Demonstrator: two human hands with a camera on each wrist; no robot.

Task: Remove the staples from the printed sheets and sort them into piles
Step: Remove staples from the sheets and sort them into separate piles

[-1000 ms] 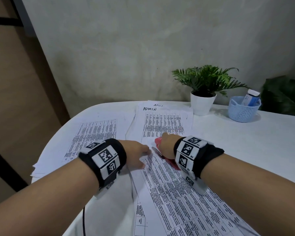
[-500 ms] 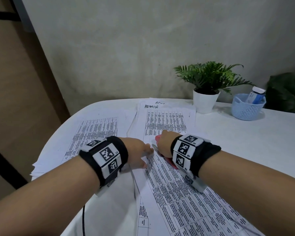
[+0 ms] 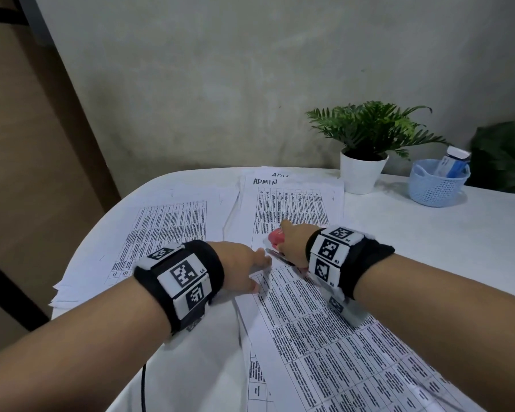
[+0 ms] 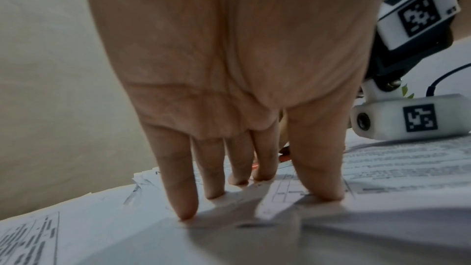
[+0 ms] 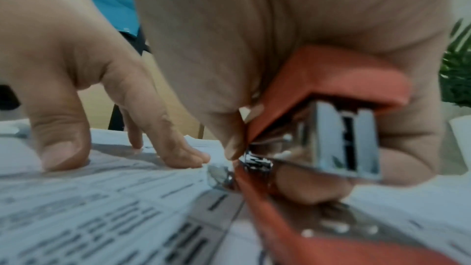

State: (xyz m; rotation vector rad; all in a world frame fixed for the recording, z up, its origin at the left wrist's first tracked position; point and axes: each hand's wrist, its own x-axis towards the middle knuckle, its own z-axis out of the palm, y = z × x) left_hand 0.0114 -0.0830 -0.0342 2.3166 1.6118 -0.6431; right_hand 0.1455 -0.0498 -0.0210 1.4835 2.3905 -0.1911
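A printed set of sheets point(image 3: 333, 337) lies diagonally in front of me on the white table point(image 3: 428, 233). My left hand point(image 3: 244, 270) presses its top corner flat with straight fingers point(image 4: 183, 198). My right hand point(image 3: 292, 245) grips a red stapler point(image 3: 275, 237) at that same corner. In the right wrist view the stapler point(image 5: 328, 96) has its metal rear tip down on the paper point(image 5: 102, 205), close to the left fingertips point(image 5: 188, 158). The staple itself is not visible.
Two piles of printed sheets lie beyond: one at the left point(image 3: 167, 230), one marked ADMIN point(image 3: 292, 200) in the middle. A potted plant point(image 3: 363, 168) and a blue basket point(image 3: 436, 185) holding a small box stand at the back right. A black cable point(image 3: 143, 388) hangs near the front edge.
Both hands have stayed at the corner of the sheets with only small shifts. The head view has tilted slightly, so the scene sits a little differently in frame.
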